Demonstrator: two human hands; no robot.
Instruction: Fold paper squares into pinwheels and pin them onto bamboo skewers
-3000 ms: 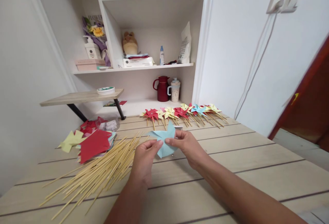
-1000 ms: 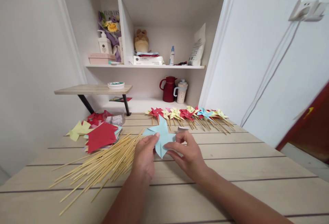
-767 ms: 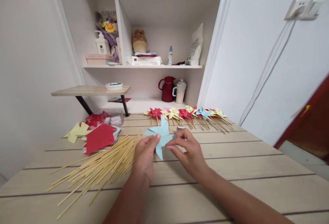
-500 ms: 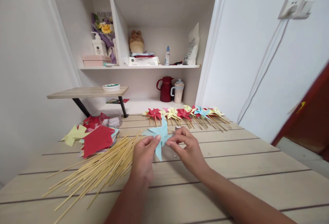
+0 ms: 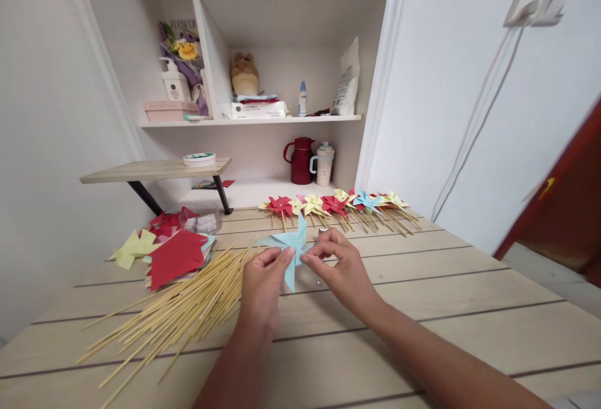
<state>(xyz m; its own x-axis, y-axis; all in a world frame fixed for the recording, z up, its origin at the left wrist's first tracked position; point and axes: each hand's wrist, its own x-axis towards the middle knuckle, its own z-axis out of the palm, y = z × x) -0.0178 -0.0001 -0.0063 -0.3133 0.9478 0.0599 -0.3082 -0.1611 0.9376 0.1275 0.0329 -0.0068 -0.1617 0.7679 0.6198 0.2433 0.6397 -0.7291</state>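
Note:
A light blue paper pinwheel (image 5: 297,237) is held up over the middle of the table, its blades folded in toward the centre. My left hand (image 5: 263,280) pinches it from the left, thumb lying near the centre. From the right, the thumb and index finger of my right hand (image 5: 340,265) close on the pinwheel's right blade; the exact contact is partly hidden by the fingers. A tiny pale bead-like piece (image 5: 318,282) lies on the wood below my right fingers. Left of my left hand, many thin wooden sticks (image 5: 188,309) are spread in a loose pile.
Red paper sheets (image 5: 177,258) top a stack at the left, beside a yellow paper pinwheel (image 5: 133,248) and a clear plastic box (image 5: 206,221). A row of pinwheels on sticks (image 5: 334,205) lies along the back edge. A small raised shelf (image 5: 154,171) stands at back left.
The view has shifted slightly. Both hands keep their grip on the blue pinwheel, and its right blade sits a little closer in to the centre.

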